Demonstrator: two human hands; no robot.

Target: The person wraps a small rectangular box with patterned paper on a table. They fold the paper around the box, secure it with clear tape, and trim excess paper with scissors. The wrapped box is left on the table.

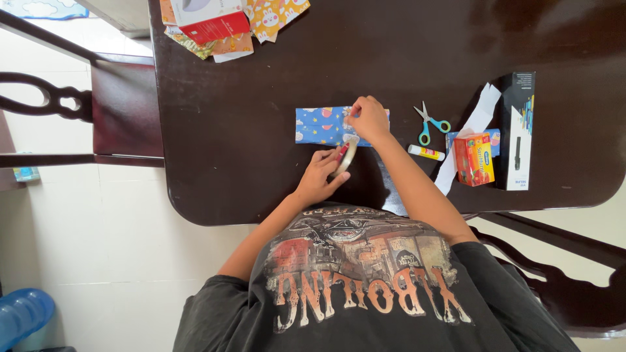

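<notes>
One wrapped parcel, one tape roll, two hands at the dark table.

We see the blue patterned parcel (324, 126) lying mid-table, long axis left to right. Our right hand (369, 118) presses curled fingers on its right end; our left hand (319, 176) grips the tape roll (346, 158) (edge-on). Further right: one pair of scissors (430, 122), one glue stick (426, 152), one red box (473, 159).

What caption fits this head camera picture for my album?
Left hand holds a tape roll while the right hand presses on a blue-wrapped parcel on a dark table, scissors nearby.
</notes>
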